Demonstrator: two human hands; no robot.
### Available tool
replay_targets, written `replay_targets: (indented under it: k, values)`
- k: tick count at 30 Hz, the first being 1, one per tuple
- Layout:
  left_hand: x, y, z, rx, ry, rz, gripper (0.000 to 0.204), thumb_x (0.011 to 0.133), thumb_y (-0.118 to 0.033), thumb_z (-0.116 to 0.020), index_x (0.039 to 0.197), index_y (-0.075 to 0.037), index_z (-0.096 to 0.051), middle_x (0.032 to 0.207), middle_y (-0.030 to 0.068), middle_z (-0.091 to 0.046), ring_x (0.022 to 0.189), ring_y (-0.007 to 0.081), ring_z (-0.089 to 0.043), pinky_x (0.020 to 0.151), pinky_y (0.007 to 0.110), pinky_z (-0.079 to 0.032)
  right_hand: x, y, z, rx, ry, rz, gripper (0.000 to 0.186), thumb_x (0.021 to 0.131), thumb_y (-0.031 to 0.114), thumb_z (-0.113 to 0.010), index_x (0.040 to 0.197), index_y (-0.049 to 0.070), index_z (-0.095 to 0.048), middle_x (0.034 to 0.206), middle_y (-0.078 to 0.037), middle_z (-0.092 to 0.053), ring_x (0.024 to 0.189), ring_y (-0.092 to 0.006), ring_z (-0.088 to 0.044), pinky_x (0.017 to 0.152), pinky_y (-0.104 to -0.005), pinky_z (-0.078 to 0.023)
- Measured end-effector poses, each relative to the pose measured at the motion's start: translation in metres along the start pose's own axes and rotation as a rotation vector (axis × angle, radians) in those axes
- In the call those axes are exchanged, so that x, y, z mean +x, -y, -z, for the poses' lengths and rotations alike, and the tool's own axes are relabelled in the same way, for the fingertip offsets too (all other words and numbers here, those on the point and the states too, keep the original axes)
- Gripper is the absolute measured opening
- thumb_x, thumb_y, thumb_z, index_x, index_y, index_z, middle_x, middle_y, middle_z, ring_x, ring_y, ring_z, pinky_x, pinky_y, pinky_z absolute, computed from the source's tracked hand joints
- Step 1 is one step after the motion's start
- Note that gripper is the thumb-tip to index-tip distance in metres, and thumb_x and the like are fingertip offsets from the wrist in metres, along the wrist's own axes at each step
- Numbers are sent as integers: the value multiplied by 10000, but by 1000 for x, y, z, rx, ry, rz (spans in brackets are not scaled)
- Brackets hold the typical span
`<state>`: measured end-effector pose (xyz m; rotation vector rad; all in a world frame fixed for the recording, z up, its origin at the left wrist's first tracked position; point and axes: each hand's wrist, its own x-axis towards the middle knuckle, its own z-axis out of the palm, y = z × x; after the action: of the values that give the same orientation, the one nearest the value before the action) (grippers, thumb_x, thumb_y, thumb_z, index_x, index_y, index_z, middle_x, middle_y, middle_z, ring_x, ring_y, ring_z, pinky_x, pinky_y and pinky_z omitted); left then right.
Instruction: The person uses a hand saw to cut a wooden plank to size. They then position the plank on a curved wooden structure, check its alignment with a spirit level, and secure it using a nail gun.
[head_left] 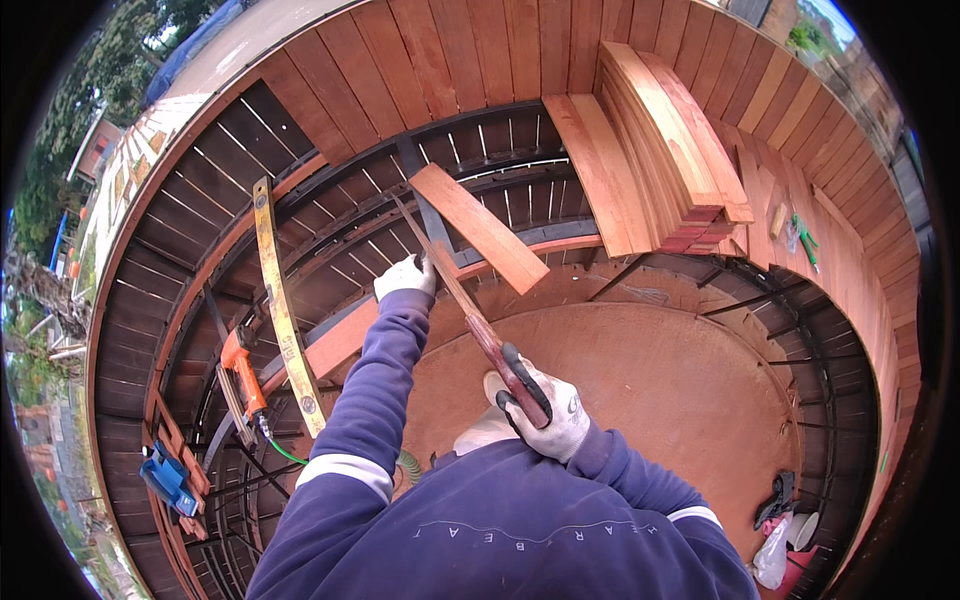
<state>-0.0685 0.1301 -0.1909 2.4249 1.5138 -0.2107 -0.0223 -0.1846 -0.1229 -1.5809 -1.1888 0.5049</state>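
Note:
My right hand, in a white glove with dark fingertips, is closed around the thick, dark reddish-brown near end of a long narrow wooden-looking piece. It thins toward its far end, above the black frame; whether it is a tool or a strip of wood I cannot tell. My left hand, gloved too, is closed beside the middle of this piece, at the frame's inner edge. What its fingers grip is hidden. Right of the piece, a short board lies slantwise across the bars.
A stack of boards stands on the curved bench at the upper right. On the left lie a yellow spirit level, an orange power tool with a green hose, and a blue tool. Green-handled pliers rest far right.

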Motion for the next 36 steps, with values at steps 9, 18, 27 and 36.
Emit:
replay_targets:
  k: [9, 18, 27, 36]
  values:
    - [10, 5, -11, -5, -100, 27, 491, 990, -543, -438, 1126, -194, -756, 1137, 129, -742, 1084, 344, -692, 928, 470, -530, -27, -22, -15, 37, -113, 31, 565, 826, 74, -729, 1360, -5, -564, 1020, -198, -705, 830, -355, -703, 786, -388, -564]
    - [13, 6, -16, -5, -133, 34, 478, 976, -550, -474, 1104, -195, -767, 1115, 135, -746, 1051, 349, -703, 908, 454, -536, -63, 21, 18, 18, -94, -125, 555, 799, 75, -697, 1341, 4, -604, 1039, -158, -712, 987, -353, -695, 982, -507, -508]
    - [5, 0, -10, -24, -146, 24, 505, 976, -567, -464, 1098, -180, -766, 1104, 142, -748, 1060, 362, -699, 915, 473, -529, -34, -5, -5, -11, -203, 54, 592, 807, 53, -723, 1374, -25, -572, 1053, -221, -705, 860, -384, -719, 784, -405, -584]
    - [4, 1, -10, -43, -170, 26, 540, 971, -576, -461, 1089, -147, -767, 1090, 160, -748, 1060, 370, -697, 937, 476, -520, -69, 30, 25, 63, -2, -319, 612, 821, -10, -635, 1423, -55, -533, 1119, -212, -717, 909, -279, -739, 855, -333, -565]
